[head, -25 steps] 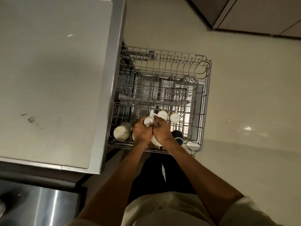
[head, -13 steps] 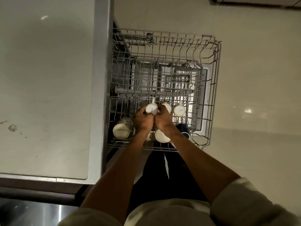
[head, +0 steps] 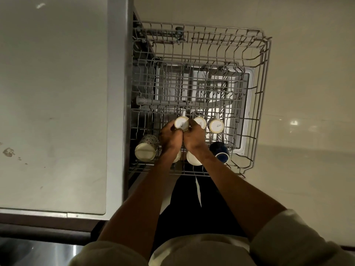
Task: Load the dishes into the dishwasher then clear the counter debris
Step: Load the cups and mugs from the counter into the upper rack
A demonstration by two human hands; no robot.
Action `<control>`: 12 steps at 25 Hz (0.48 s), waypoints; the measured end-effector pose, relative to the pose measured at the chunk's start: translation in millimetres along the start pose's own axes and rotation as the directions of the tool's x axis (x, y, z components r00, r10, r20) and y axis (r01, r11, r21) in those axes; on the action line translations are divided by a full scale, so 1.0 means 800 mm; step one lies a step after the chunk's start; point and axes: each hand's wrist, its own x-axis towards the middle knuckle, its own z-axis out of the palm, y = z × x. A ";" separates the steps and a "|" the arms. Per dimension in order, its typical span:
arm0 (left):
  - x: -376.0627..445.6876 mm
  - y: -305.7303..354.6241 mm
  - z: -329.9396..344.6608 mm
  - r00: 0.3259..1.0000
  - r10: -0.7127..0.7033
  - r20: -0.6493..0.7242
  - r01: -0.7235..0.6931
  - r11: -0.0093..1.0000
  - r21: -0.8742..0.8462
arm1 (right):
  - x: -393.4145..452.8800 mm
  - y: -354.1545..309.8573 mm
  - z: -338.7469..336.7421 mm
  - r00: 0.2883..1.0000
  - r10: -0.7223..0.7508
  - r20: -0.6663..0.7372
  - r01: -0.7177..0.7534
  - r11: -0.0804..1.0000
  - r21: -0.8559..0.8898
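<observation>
The dishwasher's wire upper rack point(head: 263, 89) is pulled out over the floor. An upturned white mug point(head: 182, 123) sits in the rack's near half; my left hand point(head: 170, 139) and my right hand point(head: 194, 138) both hold it from either side. Two more upturned white mugs point(head: 200, 122) point(head: 216, 126) stand in a row to its right. Nearer me lie a dotted cup point(head: 146, 150), a white cup point(head: 193, 159) partly under my wrists, and a dark blue mug point(head: 220, 152).
A pale counter point(head: 53, 104) with a metal edge runs along the left, with a small smudge of debris point(head: 8, 152) on it. The lower rack shows through the wires below. Light floor lies to the right.
Both hands have kept hold of the white mug and shifted it slightly away from me into line with the other two mugs. The camera view has moved closer over the rack.
</observation>
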 end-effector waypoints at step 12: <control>0.025 -0.018 0.004 0.993 -0.043 0.111 0.049 0.997 -0.057 | 0.025 0.014 0.009 0.999 -0.020 0.042 0.029 0.976 -0.214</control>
